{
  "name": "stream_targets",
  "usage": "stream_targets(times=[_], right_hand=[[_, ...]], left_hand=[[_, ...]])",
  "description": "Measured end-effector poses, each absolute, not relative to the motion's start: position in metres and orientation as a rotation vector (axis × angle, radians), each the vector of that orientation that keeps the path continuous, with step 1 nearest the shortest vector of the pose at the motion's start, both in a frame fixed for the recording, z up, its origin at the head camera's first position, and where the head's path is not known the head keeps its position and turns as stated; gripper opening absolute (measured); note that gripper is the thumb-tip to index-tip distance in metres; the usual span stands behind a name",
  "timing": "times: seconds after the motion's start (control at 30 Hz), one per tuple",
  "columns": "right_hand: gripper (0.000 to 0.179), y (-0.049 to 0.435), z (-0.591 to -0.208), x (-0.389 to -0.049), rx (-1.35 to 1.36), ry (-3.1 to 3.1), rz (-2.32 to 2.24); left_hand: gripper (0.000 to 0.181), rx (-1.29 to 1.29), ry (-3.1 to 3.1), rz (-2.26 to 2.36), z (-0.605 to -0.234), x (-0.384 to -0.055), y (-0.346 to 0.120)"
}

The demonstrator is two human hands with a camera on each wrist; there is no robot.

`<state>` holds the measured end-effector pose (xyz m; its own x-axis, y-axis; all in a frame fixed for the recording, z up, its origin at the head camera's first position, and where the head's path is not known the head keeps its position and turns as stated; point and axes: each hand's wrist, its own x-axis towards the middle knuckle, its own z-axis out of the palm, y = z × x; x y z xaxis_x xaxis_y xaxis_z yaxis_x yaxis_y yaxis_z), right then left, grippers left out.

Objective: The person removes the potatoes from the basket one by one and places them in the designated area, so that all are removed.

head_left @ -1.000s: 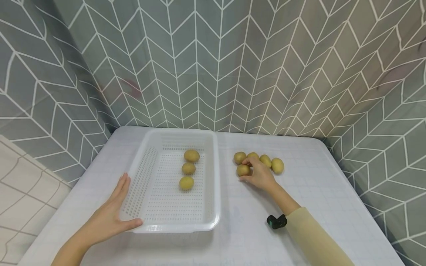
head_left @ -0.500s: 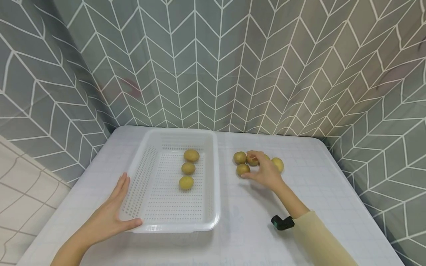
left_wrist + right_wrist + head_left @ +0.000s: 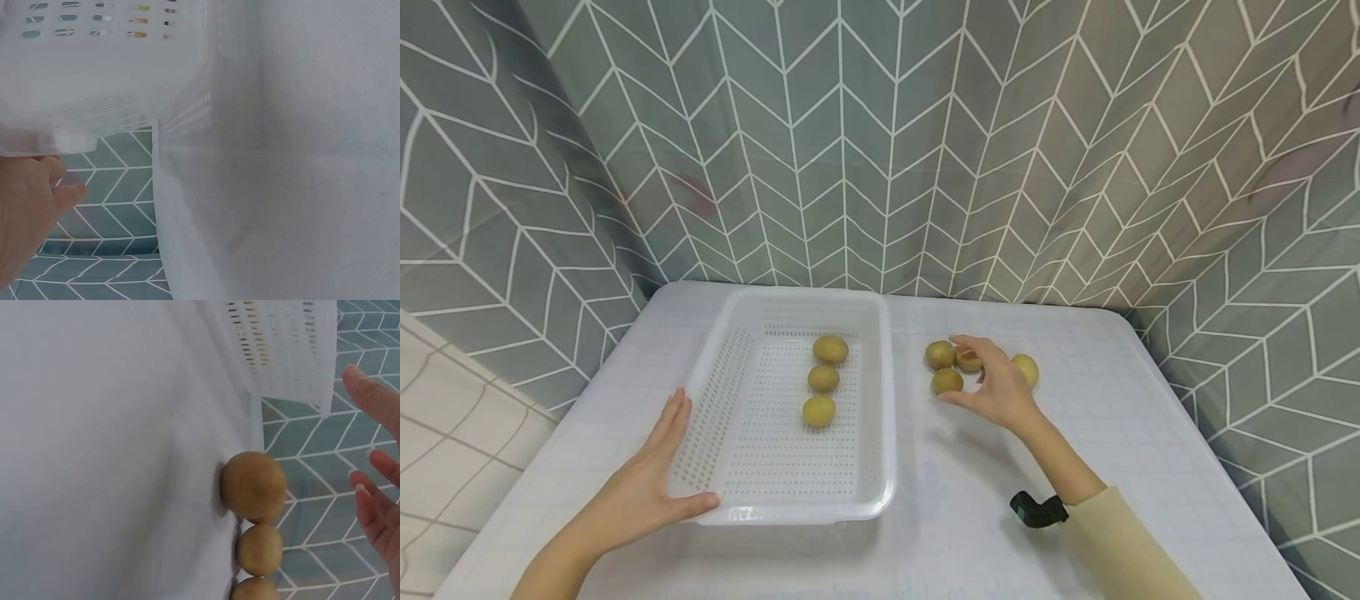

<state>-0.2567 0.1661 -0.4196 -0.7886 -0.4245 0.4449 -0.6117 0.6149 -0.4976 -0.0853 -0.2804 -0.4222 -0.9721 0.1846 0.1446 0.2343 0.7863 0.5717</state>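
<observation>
My left hand [image 3: 643, 492] rests against the near-left corner of a white perforated plastic basket [image 3: 887, 417], fingers straight along its side and thumb at the front rim. In the left wrist view, this hand [image 3: 37, 200] shows beside the basket rim [image 3: 69, 140]. Three potatoes, such as the nearest potato [image 3: 818, 411], lie in a column inside. My right hand [image 3: 996, 387] hovers over loose potatoes on the table, fingers spread and holding nothing. Its thumb tip overlaps the front potato [image 3: 947, 382]. The right wrist view shows that hand [image 3: 381, 469] apart from the potatoes [image 3: 255, 487].
A white cloth covers the table [image 3: 940, 500]. Behind the right hand lie a left potato [image 3: 939, 354], a middle potato [image 3: 967, 362] and a right potato [image 3: 1026, 369]. A grey patterned curtain [image 3: 865, 150] encloses the back and sides. A black device [image 3: 1037, 510] sits at the right wrist.
My right hand has come off the front potato, its fingers spreading and rising slightly to the right. The potatoes and my left hand stay in place.
</observation>
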Motion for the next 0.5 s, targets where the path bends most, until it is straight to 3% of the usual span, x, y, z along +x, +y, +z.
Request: stream_targets(times=[0.5], right_hand=[[0.078,0.141,-0.388,-0.244,1.048,-2.405,0.907]], left_hand=[[0.128,-0.341,-2.901,-0.920,-0.421,-0.086,-0.281]])
